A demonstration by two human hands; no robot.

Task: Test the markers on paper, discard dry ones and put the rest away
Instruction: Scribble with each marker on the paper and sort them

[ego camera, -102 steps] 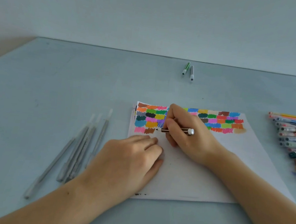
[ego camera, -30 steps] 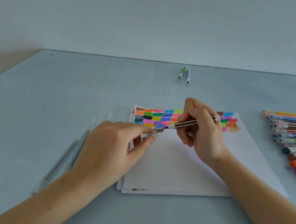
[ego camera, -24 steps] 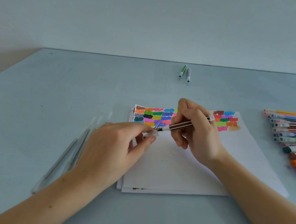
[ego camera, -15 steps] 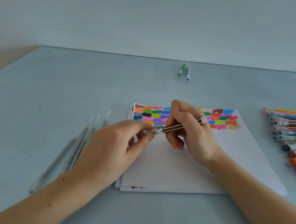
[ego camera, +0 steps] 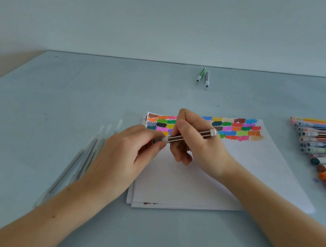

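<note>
A dark brown marker with white stripes (ego camera: 191, 136) is held above the stack of white paper (ego camera: 243, 171). My right hand (ego camera: 201, 147) grips its barrel. My left hand (ego camera: 123, 155) pinches the clear cap (ego camera: 159, 140), which sits on the marker's tip. The top of the paper carries rows of many-coloured test scribbles (ego camera: 235, 128), partly hidden behind my right hand.
A row of capped coloured markers (ego camera: 323, 146) lies at the table's right edge. Two markers, one green (ego camera: 200, 74) and one grey (ego camera: 207, 79), lie apart at the back. Several pale grey pens (ego camera: 87, 156) lie left of the paper.
The right hand stopped scribbling and lifted the marker off the paper. The left hand brought the clear cap up and it now sits over the tip.
</note>
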